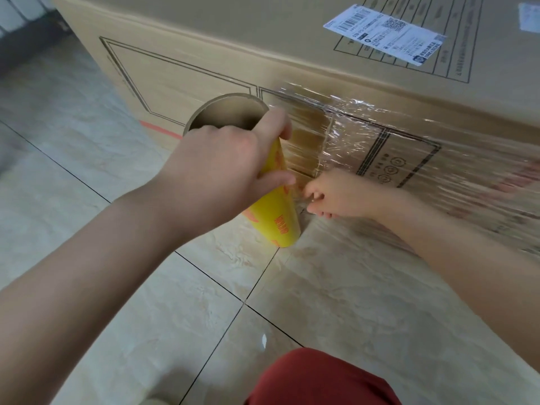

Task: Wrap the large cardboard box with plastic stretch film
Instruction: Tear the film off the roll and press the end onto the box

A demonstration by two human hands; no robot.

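A large cardboard box (204, 54) with printed black frames stands on the floor and fills the top of the view. Clear stretch film (365, 133) lies wrinkled over its near side, from the middle toward the right. A yellow film roll (277, 220) on a cardboard tube stands tilted on the floor against the box. My left hand (222, 168) grips the roll near its top. My right hand (342, 194) is low beside the roll, fingers pinching the film at the box's bottom edge.
Glossy beige floor tiles (175, 317) with dark grout lines spread in front of the box. A white shipping label (385, 33) is stuck on the box top. My knee in red cloth (321, 378) shows at the bottom. A dark strip runs along the far left.
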